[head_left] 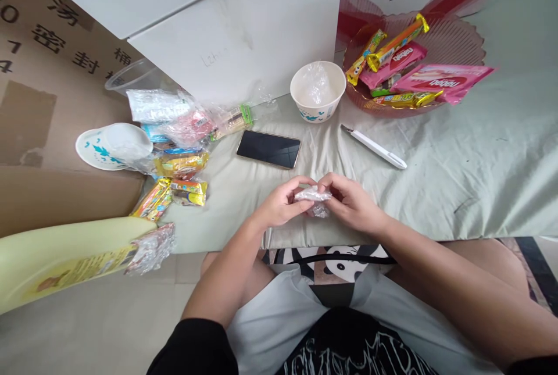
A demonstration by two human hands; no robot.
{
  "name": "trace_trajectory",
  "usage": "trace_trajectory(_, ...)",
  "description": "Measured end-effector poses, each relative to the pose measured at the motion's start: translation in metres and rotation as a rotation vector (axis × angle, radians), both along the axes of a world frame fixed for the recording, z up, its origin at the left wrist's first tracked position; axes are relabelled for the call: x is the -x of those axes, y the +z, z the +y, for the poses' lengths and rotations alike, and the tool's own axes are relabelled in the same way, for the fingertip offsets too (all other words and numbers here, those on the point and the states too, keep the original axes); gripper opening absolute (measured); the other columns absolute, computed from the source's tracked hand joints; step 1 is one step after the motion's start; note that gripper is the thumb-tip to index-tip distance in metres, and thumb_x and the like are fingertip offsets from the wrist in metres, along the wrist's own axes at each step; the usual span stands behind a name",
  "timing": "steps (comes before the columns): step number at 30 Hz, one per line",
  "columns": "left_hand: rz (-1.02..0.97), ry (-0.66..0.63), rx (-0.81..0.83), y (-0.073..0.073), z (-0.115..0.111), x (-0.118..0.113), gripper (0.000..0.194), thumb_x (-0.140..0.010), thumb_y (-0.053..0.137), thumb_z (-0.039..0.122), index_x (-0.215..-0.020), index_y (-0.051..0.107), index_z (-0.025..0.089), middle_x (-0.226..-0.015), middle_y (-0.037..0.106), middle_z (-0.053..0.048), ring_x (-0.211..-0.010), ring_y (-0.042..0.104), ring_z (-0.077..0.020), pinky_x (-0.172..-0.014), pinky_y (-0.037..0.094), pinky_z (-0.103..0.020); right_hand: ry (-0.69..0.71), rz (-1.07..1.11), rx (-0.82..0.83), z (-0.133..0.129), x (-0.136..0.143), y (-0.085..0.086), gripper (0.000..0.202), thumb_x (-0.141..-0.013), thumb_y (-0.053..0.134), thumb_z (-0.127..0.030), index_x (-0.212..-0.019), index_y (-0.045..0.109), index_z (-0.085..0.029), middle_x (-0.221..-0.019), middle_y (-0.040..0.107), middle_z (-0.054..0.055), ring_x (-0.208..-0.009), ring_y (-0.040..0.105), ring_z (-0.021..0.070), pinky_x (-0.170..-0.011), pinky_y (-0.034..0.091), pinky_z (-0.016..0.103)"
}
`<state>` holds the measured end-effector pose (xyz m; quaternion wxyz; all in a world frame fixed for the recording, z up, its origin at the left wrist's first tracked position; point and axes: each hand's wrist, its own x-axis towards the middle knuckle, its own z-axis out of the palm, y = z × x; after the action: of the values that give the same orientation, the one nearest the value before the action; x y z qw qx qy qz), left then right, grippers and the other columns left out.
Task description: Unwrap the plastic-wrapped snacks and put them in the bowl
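Both hands meet over the near edge of the cloth-covered bench (457,177). The left hand (279,206) and the right hand (351,203) are each pinched shut on a small clear wrapper (313,195), which is held between the fingertips just above the cloth, right in front of the person's lap. Whether anything is inside the wrapper is too small to tell.

Beyond the hands lies a phone (269,149), face up, and to its right a white knife (377,147). Farther back stands a bowl (317,109) with crumpled plastic in it, and beside it a pink dish (468,43) piled with snack bars. On the left sits a heap of snack packets (174,154) and a tipped paper cup (114,145).

The grip is thin and the film looks slippery, so a sharp pull could make it slip from one hand, or tear suddenly and drop its contents onto the lap or floor, since the hands sit right at the bench edge. A wide elbow swing could nudge the phone or the knife.
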<state>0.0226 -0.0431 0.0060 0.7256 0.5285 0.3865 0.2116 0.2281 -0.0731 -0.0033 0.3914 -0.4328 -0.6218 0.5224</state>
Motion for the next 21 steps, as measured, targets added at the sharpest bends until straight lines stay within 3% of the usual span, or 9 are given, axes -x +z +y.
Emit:
trace_trajectory(4,-0.105,0.028,0.066,-0.001,0.001,0.005,0.053,-0.08,0.078,0.043,-0.125,0.057,0.026,-0.086,0.072,-0.002,-0.069,0.072,-0.0176,-0.068,0.057,-0.032,-0.016,-0.067,-0.26,0.0,-0.002,-0.002,0.025,-0.087,0.047,-0.007,-0.089,0.065,-0.023,-0.1,0.061,0.008,-0.09,0.063,0.0189,-0.08,0.054,0.035)
trace_trajectory(6,-0.154,0.068,0.107,-0.001,0.001,0.007,0.054,-0.075,0.082,0.047,-0.118,0.059,0.024,-0.086,0.072,-0.003,-0.071,0.073,-0.0181,-0.068,0.057,-0.031,0.05,-0.085,-0.322,-0.001,-0.004,-0.001,0.035,-0.086,0.044,-0.004,-0.1,0.069,-0.024,-0.111,0.061,0.009,-0.1,0.065,0.0203,-0.088,0.056,0.038)
trace_trajectory(11,0.032,0.377,-0.026,-0.003,0.005,0.014,0.059,-0.068,0.085,0.053,-0.108,0.053,0.022,-0.082,0.069,0.0,-0.064,0.067,-0.0138,-0.063,0.054,-0.027,0.195,-0.167,-0.36,0.001,-0.012,0.003,0.046,-0.088,0.046,-0.007,-0.129,0.061,-0.022,-0.139,0.053,0.015,-0.121,0.062,0.0251,-0.103,0.053,0.046)
trace_trajectory(14,0.199,0.542,-0.336,0.01,0.024,0.017,0.051,-0.067,0.083,0.053,-0.094,0.052,0.022,-0.083,0.065,0.0,-0.072,0.066,-0.0153,-0.067,0.054,-0.028,0.162,-0.228,-0.307,0.006,-0.02,0.006,0.038,-0.09,0.047,-0.011,-0.124,0.062,-0.021,-0.134,0.058,0.015,-0.119,0.064,0.0262,-0.101,0.055,0.046)
trace_trajectory(18,0.579,0.607,-1.039,0.056,0.081,-0.005,0.024,-0.073,0.074,0.034,-0.087,0.059,0.021,-0.093,0.062,-0.004,-0.09,0.062,-0.0179,-0.078,0.052,-0.03,0.078,-0.28,-0.253,0.014,-0.027,0.011,0.034,-0.091,0.046,-0.012,-0.118,0.064,-0.02,-0.123,0.063,0.013,-0.112,0.065,0.0261,-0.095,0.055,0.043)
trace_trajectory(21,0.868,0.394,-1.196,0.091,0.135,-0.047,0.015,-0.075,0.065,0.017,-0.089,0.061,0.02,-0.081,0.059,-0.001,-0.077,0.059,-0.0159,-0.078,0.051,-0.03,0.069,-0.295,-0.232,0.018,-0.031,0.015,0.037,-0.091,0.046,-0.013,-0.123,0.063,-0.02,-0.122,0.063,0.013,-0.111,0.064,0.0265,-0.093,0.054,0.041)
